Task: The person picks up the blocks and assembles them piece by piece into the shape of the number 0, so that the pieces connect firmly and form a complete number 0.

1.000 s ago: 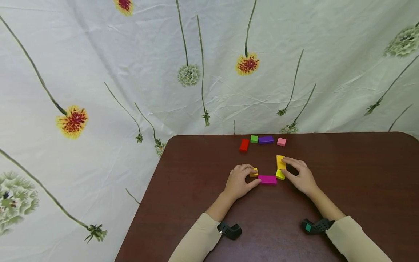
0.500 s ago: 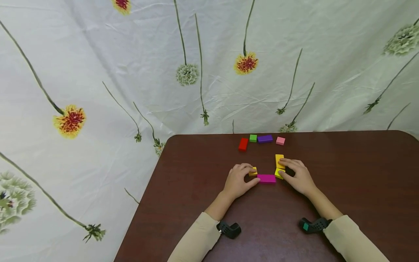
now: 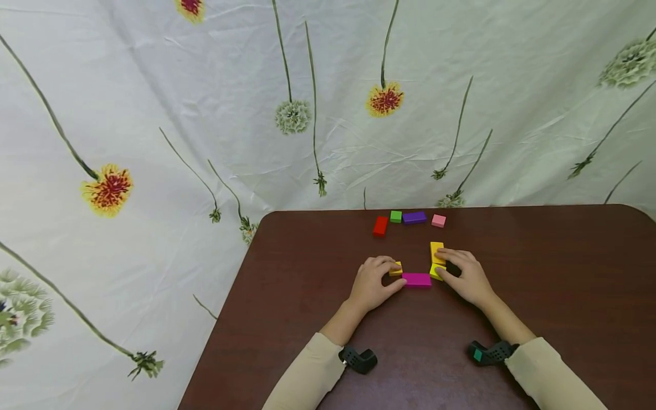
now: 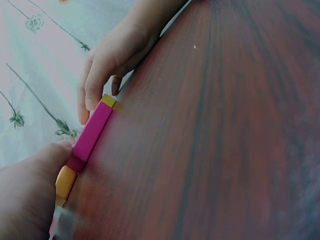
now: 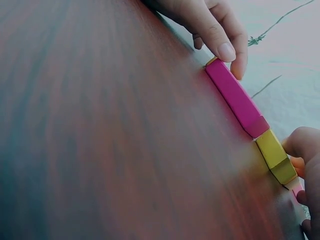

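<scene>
In the head view, a magenta block (image 3: 417, 280) lies crosswise on the table. At its left end sits an orange-yellow block (image 3: 396, 269), partly under the fingers of my left hand (image 3: 373, 283), whose thumb touches the magenta block's end. On the right, a small yellow block (image 3: 437, 271) stands at the magenta block's corner, with a longer yellow block (image 3: 437, 252) behind it. My right hand (image 3: 469, 277) rests its thumb on the small yellow block and its fingertips on the longer one. The left wrist view shows the magenta block (image 4: 93, 131) beside my left thumb.
Behind the hands lie a red block (image 3: 380, 226), a green block (image 3: 396, 216), a purple block (image 3: 414, 218) and a pink block (image 3: 438, 221) near the far edge of the dark brown table (image 3: 553, 273). A flowered white cloth (image 3: 230, 85) hangs beyond.
The head view has shifted slightly. Both hands keep their places against the blocks, and I see no block move clearly relative to the others.
</scene>
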Motion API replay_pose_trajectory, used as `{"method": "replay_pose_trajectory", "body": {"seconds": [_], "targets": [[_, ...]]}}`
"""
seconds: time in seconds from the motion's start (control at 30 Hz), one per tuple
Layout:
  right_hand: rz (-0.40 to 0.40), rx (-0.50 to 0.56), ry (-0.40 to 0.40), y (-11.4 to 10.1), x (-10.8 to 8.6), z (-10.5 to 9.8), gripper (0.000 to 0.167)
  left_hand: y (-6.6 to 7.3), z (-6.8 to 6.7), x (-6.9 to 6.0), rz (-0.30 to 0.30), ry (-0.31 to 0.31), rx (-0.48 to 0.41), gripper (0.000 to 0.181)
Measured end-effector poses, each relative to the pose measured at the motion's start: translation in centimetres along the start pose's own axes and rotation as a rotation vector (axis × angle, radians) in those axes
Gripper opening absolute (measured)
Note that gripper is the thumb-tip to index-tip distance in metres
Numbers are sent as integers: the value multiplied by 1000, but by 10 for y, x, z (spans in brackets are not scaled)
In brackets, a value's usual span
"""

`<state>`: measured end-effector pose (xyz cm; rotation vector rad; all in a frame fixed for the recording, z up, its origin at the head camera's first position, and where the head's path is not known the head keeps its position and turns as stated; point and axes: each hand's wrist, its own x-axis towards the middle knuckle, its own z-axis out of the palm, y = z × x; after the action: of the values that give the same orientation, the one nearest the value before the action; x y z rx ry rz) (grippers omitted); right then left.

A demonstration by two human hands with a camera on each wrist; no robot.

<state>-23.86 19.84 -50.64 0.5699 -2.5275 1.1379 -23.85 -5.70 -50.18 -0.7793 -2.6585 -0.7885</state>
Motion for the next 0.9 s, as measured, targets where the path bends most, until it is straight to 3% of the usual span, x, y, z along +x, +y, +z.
{"method": "replay_pose_trajectory", "body": {"seconds": [0.53,0.9], "targets": [[9,-7,-2,-1,1,0,37,-3,0,2,-37,133,-107,31],[1,-10,4,-2,0,0,38,-10,-18,15,-105,160,-97,31]]}}
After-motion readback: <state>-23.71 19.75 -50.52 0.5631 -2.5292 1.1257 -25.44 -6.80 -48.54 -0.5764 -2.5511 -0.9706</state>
